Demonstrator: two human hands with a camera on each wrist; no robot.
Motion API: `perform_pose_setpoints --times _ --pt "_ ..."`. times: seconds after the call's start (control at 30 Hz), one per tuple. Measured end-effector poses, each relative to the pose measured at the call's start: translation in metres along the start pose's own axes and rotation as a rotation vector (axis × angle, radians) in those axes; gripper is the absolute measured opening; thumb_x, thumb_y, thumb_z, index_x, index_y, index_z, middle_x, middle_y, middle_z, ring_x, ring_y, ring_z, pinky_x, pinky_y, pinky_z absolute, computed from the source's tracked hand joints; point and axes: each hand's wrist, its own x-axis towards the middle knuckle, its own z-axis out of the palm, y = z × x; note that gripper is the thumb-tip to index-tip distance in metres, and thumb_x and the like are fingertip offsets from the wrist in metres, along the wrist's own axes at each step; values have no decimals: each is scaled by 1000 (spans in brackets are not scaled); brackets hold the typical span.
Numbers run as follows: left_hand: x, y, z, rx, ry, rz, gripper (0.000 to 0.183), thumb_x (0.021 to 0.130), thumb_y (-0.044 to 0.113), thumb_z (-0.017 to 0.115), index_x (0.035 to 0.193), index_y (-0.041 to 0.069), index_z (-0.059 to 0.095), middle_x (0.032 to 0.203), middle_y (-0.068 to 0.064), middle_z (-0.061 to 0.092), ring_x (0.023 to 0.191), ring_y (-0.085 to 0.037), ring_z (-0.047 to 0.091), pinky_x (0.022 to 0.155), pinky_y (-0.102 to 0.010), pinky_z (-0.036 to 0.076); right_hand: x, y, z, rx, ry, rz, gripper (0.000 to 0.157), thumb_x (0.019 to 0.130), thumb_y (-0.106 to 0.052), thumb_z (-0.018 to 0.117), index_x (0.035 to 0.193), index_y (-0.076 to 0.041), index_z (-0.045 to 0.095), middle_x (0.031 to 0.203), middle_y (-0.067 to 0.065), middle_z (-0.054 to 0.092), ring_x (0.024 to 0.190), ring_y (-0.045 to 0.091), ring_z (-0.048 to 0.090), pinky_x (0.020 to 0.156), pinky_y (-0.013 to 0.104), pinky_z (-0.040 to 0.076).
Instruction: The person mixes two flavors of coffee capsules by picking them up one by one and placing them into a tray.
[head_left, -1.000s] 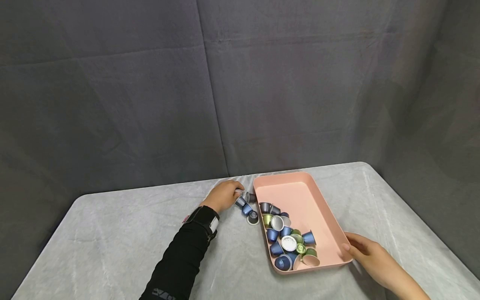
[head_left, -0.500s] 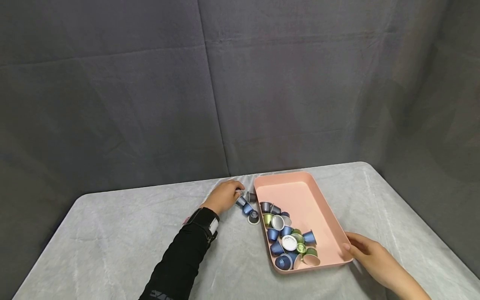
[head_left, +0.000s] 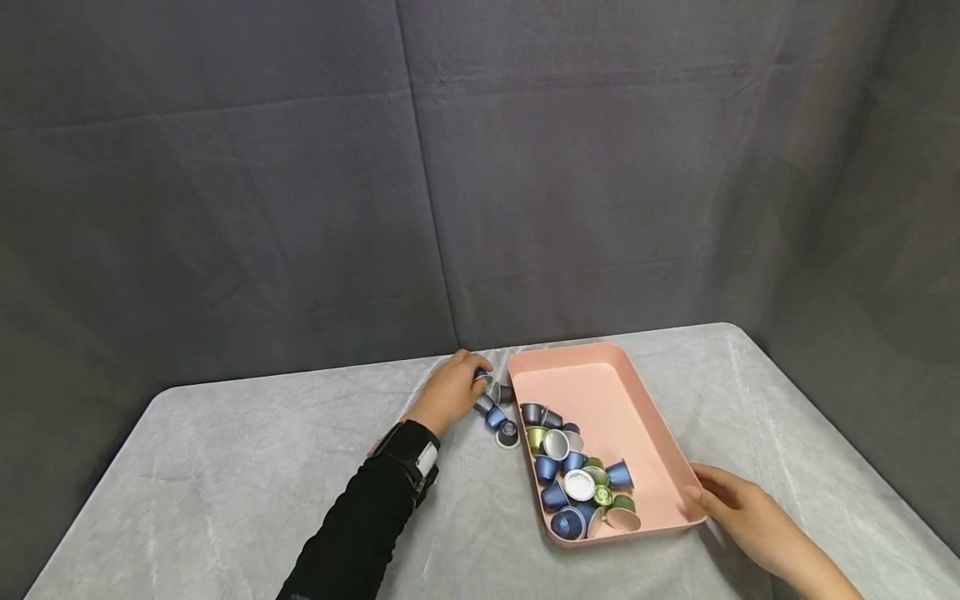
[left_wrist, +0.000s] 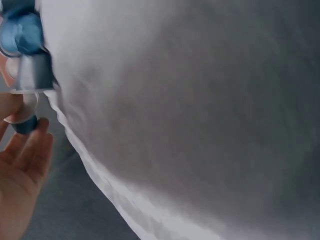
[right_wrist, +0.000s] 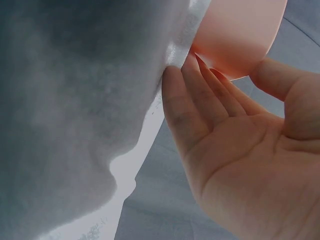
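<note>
My left hand [head_left: 447, 392] is at the far side of the table, pinching a dark blue coffee capsule [head_left: 482, 374] between thumb and fingers. In the left wrist view this capsule [left_wrist: 25, 125] shows a pale rim and a blue body. Just below that hand, a blue capsule [head_left: 495, 417], a dark capsule [head_left: 507, 433] and a grey one [head_left: 503, 394] lie close together on the cloth. The pink tray [head_left: 600, 387] stands to their right. My right hand [head_left: 750, 521] grips its near right corner, thumb at the rim, fingers outside in the right wrist view.
Inside the tray, several blue, green, silver and dark capsules [head_left: 572, 462] are heaped along the left and near sides. A pale grey cloth [head_left: 247, 483] covers the table. A dark grey curtain [head_left: 300, 208] hangs behind the table's far edge.
My left hand has shifted slightly up and away, with the dark blue capsule now showing between its fingertips. The right hand and the tray stay in place.
</note>
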Motion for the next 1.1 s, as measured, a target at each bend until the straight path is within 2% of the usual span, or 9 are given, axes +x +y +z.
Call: perform_pose_setpoints --times 0.13,0.33,0.57,0.83,1.1 --pt "-2 9 0 -6 37 24 24 97 8 62 121 5 65 118 -12 58 107 -30 61 93 -41 49 0 1 0 5 -2 -3 49 103 -24 55 135 12 50 129 29 58 115 40 61 86 38 53" --pt "-6 17 3 61 109 72 23 97 8 62 120 8 66 119 -10 60 113 -27 58 92 -41 49 -1 3 1 11 4 -10 48 102 -24 56 135 11 51 129 28 59 114 37 61 85 32 52" --pt "-15 28 4 60 156 157 26 96 12 66 122 7 63 115 -9 63 111 -27 59 97 -41 47 -2 3 2 3 20 -27 45 102 -22 57 133 10 54 127 27 61 112 35 62 81 25 51" --pt "-29 43 4 18 146 159 27 99 17 62 124 7 60 118 -8 64 111 -26 58 99 -39 44 -3 3 2 12 16 -18 45 102 -21 57 133 11 53 127 29 60 112 36 62 80 26 51" --pt "-39 55 5 -23 189 173 24 100 16 59 122 7 61 116 -7 64 108 -25 58 97 -38 46 -2 4 1 17 7 -15 46 102 -21 56 134 12 52 127 28 60 112 34 62 81 24 51"
